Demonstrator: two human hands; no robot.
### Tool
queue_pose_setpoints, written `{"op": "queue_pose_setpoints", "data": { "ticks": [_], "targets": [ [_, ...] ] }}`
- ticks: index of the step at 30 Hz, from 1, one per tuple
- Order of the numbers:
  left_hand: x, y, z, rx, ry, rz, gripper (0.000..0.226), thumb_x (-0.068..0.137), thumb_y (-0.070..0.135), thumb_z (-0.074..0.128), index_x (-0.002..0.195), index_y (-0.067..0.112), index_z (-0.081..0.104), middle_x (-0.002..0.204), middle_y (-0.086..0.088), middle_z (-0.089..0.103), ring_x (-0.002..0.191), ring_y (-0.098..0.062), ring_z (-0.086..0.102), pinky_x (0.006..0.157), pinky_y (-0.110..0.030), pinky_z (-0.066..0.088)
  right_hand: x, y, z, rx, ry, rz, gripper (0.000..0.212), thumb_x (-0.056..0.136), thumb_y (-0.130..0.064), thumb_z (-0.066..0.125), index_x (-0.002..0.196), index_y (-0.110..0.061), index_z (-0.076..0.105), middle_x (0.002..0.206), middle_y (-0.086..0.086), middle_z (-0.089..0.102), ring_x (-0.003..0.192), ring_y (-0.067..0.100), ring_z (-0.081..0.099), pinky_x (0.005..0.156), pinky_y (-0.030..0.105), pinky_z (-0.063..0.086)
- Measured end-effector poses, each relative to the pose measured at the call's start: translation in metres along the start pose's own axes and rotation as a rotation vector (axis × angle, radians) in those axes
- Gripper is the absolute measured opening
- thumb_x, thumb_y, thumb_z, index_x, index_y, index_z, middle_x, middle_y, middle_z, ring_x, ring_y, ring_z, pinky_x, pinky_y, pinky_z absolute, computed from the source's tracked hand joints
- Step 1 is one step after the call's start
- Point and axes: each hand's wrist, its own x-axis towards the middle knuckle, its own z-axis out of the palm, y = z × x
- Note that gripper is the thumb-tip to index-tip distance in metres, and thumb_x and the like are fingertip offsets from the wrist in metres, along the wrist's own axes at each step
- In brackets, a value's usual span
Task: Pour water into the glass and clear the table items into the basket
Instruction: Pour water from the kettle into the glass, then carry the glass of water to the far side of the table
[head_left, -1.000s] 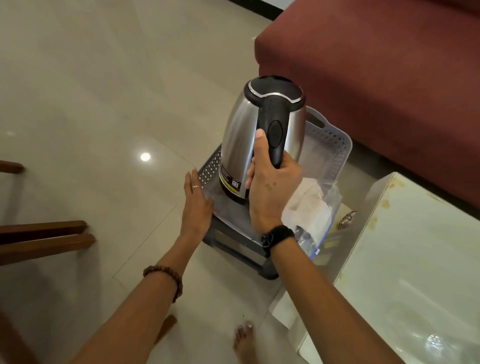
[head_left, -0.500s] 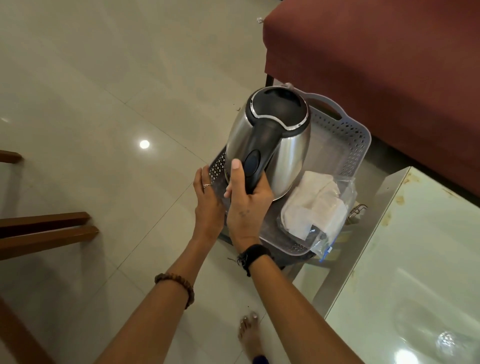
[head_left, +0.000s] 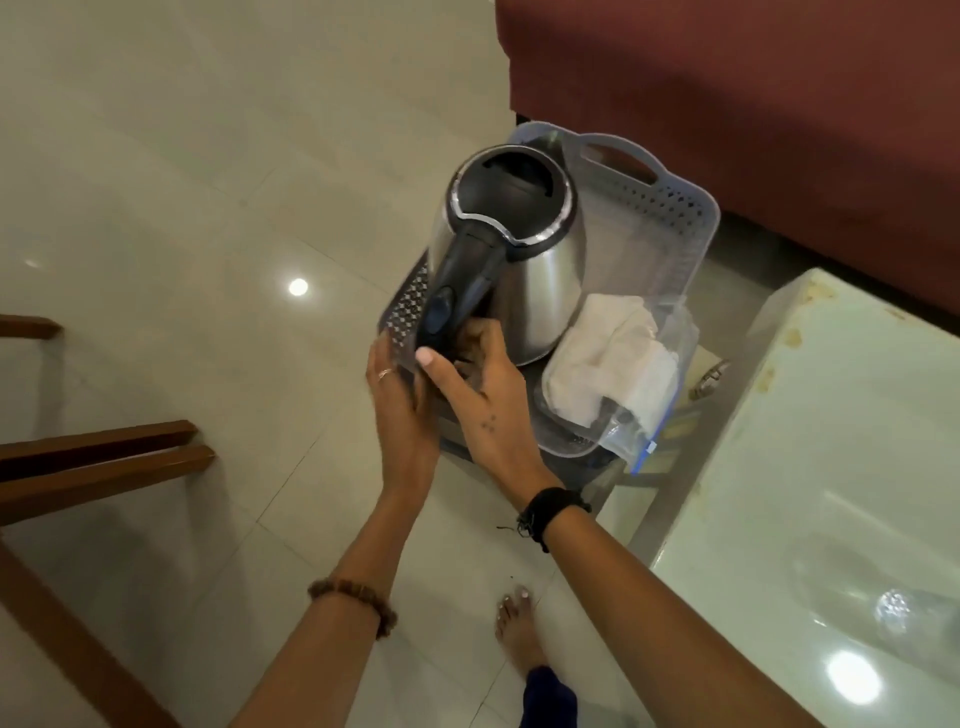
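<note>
A steel kettle (head_left: 550, 280) with a black lid and handle stands in the left part of a translucent grey basket (head_left: 691, 208). My right hand (head_left: 483, 400) is curled around the lower end of the kettle's handle, thumb beside it. My left hand (head_left: 400, 415) grips the basket's near-left rim. A folded white cloth (head_left: 608, 369) lies in the basket's near-right part on a clear zip bag (head_left: 634, 441) that hangs over the rim. No glass is clearly visible.
The basket rests on a low dark stand on the tiled floor. A dark red sofa (head_left: 753, 104) is behind it, a glass-topped table (head_left: 831, 467) to the right, wooden furniture (head_left: 104, 457) to the left. My bare foot (head_left: 519, 629) is below.
The kettle came down from above the basket and now stands inside it. My right hand slid to the bottom of the handle, and my left hand moved onto the basket's rim.
</note>
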Motion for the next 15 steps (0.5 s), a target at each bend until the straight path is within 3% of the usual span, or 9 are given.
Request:
{"op": "queue_pose_setpoints", "data": {
  "ticks": [2,4,6,8,12,15],
  "targets": [
    [-0.035,-0.011,0.011,0.133,0.127,0.060,0.053,0.094,0.021,0.049,0.142,0.018,0.027,0.149,-0.007,0.026,0.131,-0.011,0.037,0.107,-0.022,0.038,-0.021,0.002,-0.026,-0.051,0.049,0.007,0.024,0.088,-0.031,0.061,0.107,-0.028,0.048,0.106,-0.015,0.061,0.103,-0.004,0.057,0.091,0.015,0.046],
    [-0.077,-0.020,0.026,0.175,0.206,0.098,0.054,0.093,0.010,0.050,0.142,0.016,0.027,0.147,-0.006,0.027,0.130,-0.011,0.038,0.100,-0.006,0.034,-0.051,0.007,-0.057,-0.080,0.124,0.031,0.018,0.088,-0.030,0.061,0.103,-0.030,0.050,0.104,-0.010,0.063,0.100,0.000,0.059,0.086,0.014,0.048],
    [-0.120,-0.027,0.050,0.183,0.160,0.099,0.051,0.091,0.008,0.054,0.137,0.017,0.035,0.142,-0.006,0.034,0.127,-0.014,0.042,0.102,-0.019,0.037,-0.087,0.012,-0.097,-0.106,0.236,0.046,0.013,0.087,-0.028,0.060,0.097,-0.033,0.053,0.097,-0.012,0.066,0.091,0.002,0.062,0.077,0.010,0.048],
    [-0.163,-0.030,0.079,0.168,0.008,0.050,0.048,0.089,0.010,0.057,0.131,0.027,0.040,0.134,0.002,0.043,0.123,-0.009,0.045,0.102,-0.027,0.039,-0.128,0.016,-0.142,-0.159,0.360,0.073,0.015,0.088,-0.024,0.061,0.093,-0.037,0.055,0.090,-0.016,0.067,0.084,0.003,0.064,0.072,0.009,0.047],
    [-0.233,-0.029,0.142,0.181,-0.452,0.032,0.047,0.088,0.013,0.060,0.122,0.040,0.040,0.128,0.021,0.047,0.117,0.011,0.044,0.101,-0.013,0.037,-0.212,0.026,-0.227,-0.251,0.586,0.176,0.025,0.087,-0.013,0.064,0.087,-0.038,0.057,0.084,-0.011,0.069,0.080,0.010,0.066,0.072,0.013,0.049],
    [-0.267,-0.032,0.185,0.218,-0.763,0.037,0.055,0.088,0.014,0.061,0.128,0.041,0.034,0.137,0.023,0.037,0.127,0.005,0.039,0.105,-0.009,0.031,-0.269,0.033,-0.283,-0.337,0.723,0.237,0.035,0.085,-0.014,0.065,0.085,-0.047,0.055,0.085,-0.019,0.068,0.080,0.004,0.065,0.070,0.007,0.047]
  ]
}}
